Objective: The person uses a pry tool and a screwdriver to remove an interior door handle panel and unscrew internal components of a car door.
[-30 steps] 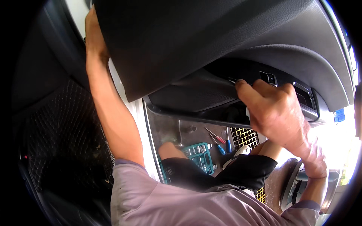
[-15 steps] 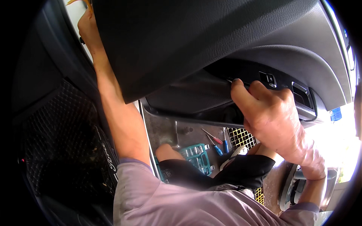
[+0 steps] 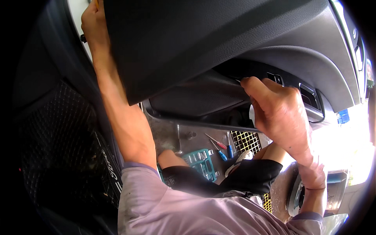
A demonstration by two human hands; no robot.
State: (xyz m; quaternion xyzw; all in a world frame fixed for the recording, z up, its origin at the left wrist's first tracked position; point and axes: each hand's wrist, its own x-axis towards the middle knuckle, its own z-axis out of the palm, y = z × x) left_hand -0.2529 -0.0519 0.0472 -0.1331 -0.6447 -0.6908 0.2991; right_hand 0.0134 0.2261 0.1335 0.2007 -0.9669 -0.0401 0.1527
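A dark car door trim panel (image 3: 188,43) fills the upper middle, with a grey armrest section and a window switch (image 3: 275,79). My right hand (image 3: 276,103) is closed over the panel's armrest by the switch, thumb bent and the other fingertips hidden inside the recess. At the upper left, my left hand (image 3: 94,27) reaches behind the panel's edge, fingers curled. A small piece of an orange strip (image 3: 97,4) shows at its fingers; the rest is hidden by the panel and the picture's edge.
Below the door, screwdrivers (image 3: 230,150) and an open teal socket case (image 3: 201,160) lie on the floor near my legs. A yellow grating (image 3: 246,140) is beside them. A quilted car mat (image 3: 66,125) lies at left, a bucket (image 3: 335,192) at lower right.
The orange strip stuck out left of my left hand before; now only a bit shows above its fingers. My right hand stays on the armrest, its wrist shifted slightly left.
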